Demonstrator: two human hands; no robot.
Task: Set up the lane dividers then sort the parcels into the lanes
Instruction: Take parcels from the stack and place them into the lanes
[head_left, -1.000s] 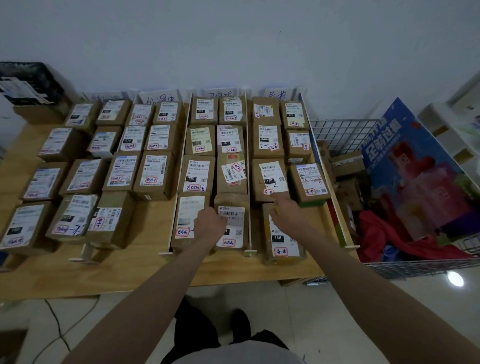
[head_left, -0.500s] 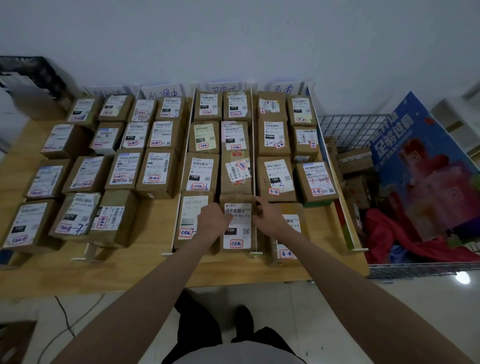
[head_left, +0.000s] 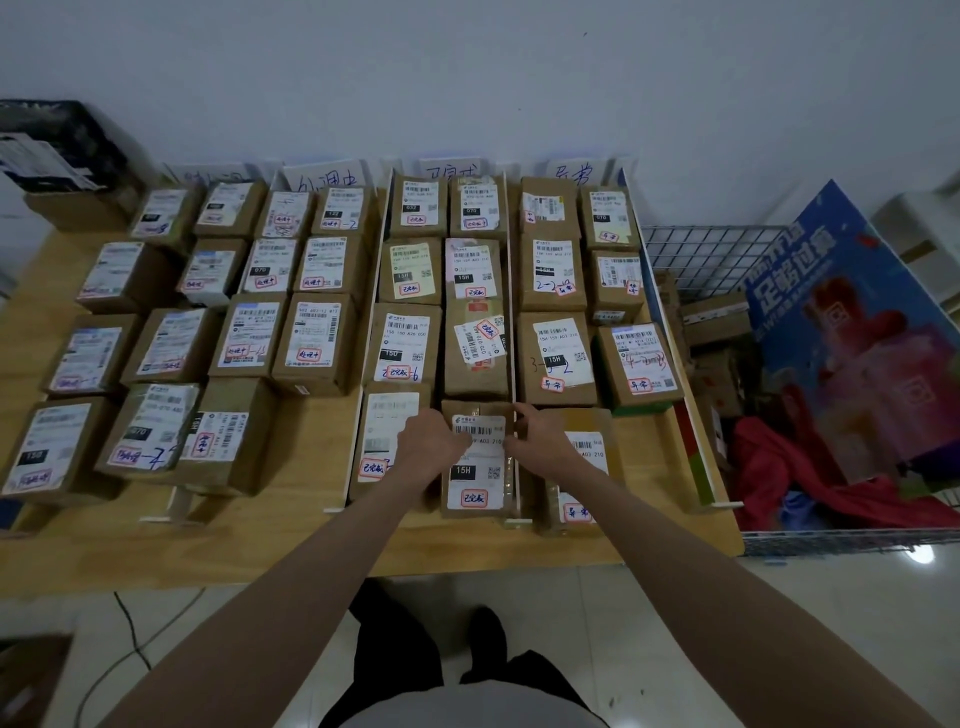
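Left hand (head_left: 434, 447): rests on the left edge of the near parcel (head_left: 475, 460) in the third lane, fingers bent over the edge; it has barely shifted since a second ago.
Right hand (head_left: 540, 439): a second ago it pressed on the near parcel of the rightmost lane; it has since come left to the white divider (head_left: 511, 312) and the right edge of the near parcel, fingers curled against it.
Grip: both hands hold the same near parcel from either side.
Near parcel: upright on the table (head_left: 291, 441) at the near end of the third lane, against the divider, its label facing up with a red-outlined sticker near the bottom; same place as before.
Rightmost-lane parcel (head_left: 584, 467): just right of the divider, partly under the right forearm, now free of the hand.
Other parcels: rows fill four lanes back to the wall, unchanged.
Wire basket (head_left: 727, 249): right of the table, holding red cloth and a blue box (head_left: 852, 322).
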